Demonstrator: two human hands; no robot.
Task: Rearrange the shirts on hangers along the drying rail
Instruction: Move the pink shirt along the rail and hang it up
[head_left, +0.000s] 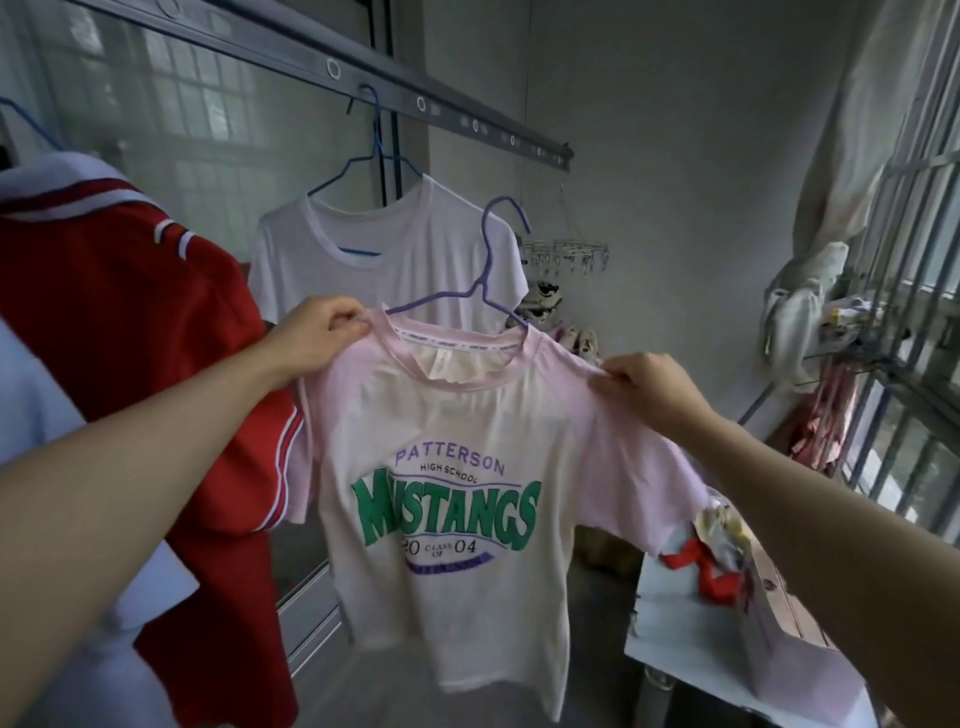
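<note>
A cream shirt with pink sleeves and green "MUSTANGS" print (441, 447) hangs in front of me on a purple hanger (485, 270), held off the rail. My left hand (317, 335) pinches its collar at the left shoulder. My right hand (644, 382) pinches the right shoulder seam. Behind it a white T-shirt (395, 249) hangs on a blue hanger (371, 156) hooked into the grey drying rail (447, 111), which runs from upper left to the right. At the left hangs a red shirt with white-striped trim (135, 322).
A white garment (36, 415) on a blue hanger fills the far left. A peg rack (566, 254) hangs beyond the rail's end. A window with metal bars (914, 312) is at the right, cloths draped on it. Below right a table (675, 639) carries mixed items.
</note>
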